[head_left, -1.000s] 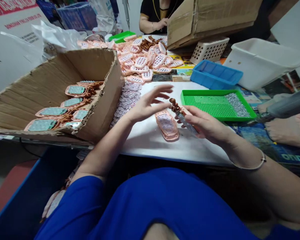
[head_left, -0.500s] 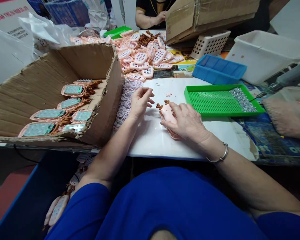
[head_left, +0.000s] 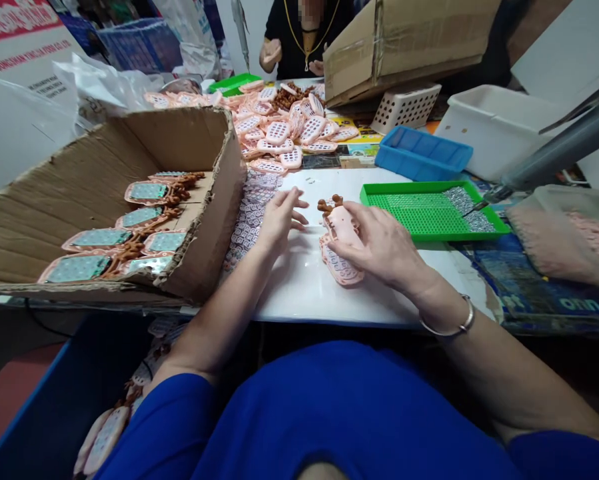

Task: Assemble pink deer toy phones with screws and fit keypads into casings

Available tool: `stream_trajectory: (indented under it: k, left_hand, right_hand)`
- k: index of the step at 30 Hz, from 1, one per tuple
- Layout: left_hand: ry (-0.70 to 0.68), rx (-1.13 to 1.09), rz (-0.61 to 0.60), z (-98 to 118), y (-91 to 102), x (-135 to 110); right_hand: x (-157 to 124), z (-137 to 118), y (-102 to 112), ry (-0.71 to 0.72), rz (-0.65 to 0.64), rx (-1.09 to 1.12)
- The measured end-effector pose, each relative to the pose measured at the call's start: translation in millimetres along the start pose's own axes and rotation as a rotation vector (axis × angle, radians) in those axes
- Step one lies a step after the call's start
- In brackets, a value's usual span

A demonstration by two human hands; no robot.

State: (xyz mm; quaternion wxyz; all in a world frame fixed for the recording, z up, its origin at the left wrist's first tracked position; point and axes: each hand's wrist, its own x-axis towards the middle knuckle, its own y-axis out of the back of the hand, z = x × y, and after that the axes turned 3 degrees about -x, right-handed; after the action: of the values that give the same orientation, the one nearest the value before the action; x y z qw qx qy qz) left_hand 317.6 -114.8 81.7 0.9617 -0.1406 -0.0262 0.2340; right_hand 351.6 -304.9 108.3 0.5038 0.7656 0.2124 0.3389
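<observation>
My right hand [head_left: 382,243] grips a pink plastic shell [head_left: 343,227] with brown antler-shaped pieces at its top, thumb on one side and fingers on the other. Beneath it, a pink casing [head_left: 340,263] lies on the white work surface [head_left: 294,287]; whether the two parts touch is hard to tell. To the left, my left hand [head_left: 282,220] is raised over the surface with its fingers apart and nothing in it. A sheet of small printed pieces [head_left: 252,213] lies beside that hand.
A cardboard box [head_left: 199,233] at left contains several casings with green circuit boards. Pink shells [head_left: 279,133] are heaped at the back. A green tray [head_left: 404,210] of screws and a hanging screwdriver [head_left: 544,160] are at right. A co-worker [head_left: 304,40] sits opposite.
My right hand has lifted the pink shell, showing more of the casing below. My left hand stays empty, its fingers a little more spread. The co-worker's hands have moved, and the view has shifted.
</observation>
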Motion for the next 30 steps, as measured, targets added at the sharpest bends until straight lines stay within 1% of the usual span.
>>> stream_trajectory:
  k: [3, 4, 5, 6, 9, 12, 17, 20, 23, 27, 30]
  left_hand:
    - [0.219, -0.121, -0.407, 2.7, -15.7, -18.4]
    - [0.258, -0.154, -0.507, 1.9, -21.7, -25.4]
    - [0.278, -0.185, -0.567, 0.4, -27.5, -32.4]
    - [0.285, -0.217, -0.588, -1.8, -32.8, -38.8]
    - [0.278, -0.295, -0.534, -10.1, -43.1, -53.9]
    - [0.272, -0.312, -0.481, -16.3, -46.7, -63.1]
    - [0.227, -0.294, -0.43, -21.5, -51.3, -70.8]
    - [0.182, -0.276, -0.413, -22.2, -53.5, -73.7]
    - [0.108, -0.191, -0.401, -18.6, -55.6, -77.9]
    - [-0.005, -0.047, -0.389, -10.9, -61.6, -85.9]
    - [-0.086, -0.034, -0.379, -9.1, -63.4, -91.3]
  right_hand:
    - [-7.4, 9.3, 17.6, 0.01, 0.051, 0.121]
    - [-10.5, 11.8, 21.6, 0.022, 0.058, 0.15]
    - [-13.7, 14.0, 24.5, 0.04, 0.061, 0.17]
    - [-16.9, 15.8, 26.3, 0.06, 0.063, 0.182]
    - [-25.6, 19.8, 27.7, 0.109, 0.055, 0.186]
    - [-32.6, 23.1, 27.2, 0.142, 0.06, 0.201]
    - [-40.1, 28.6, 26.3, 0.194, 0.082, 0.166]
    - [-42.5, 30.9, 23.6, 0.242, 0.139, 0.101]
    - [-44.6, 31.4, 17.7, 0.275, 0.226, 0.029]
    - [-48.2, 28.7, 6.2, 0.236, 0.292, -0.048]
    - [-50.6, 28.4, 1.0, 0.24, 0.327, -0.027]
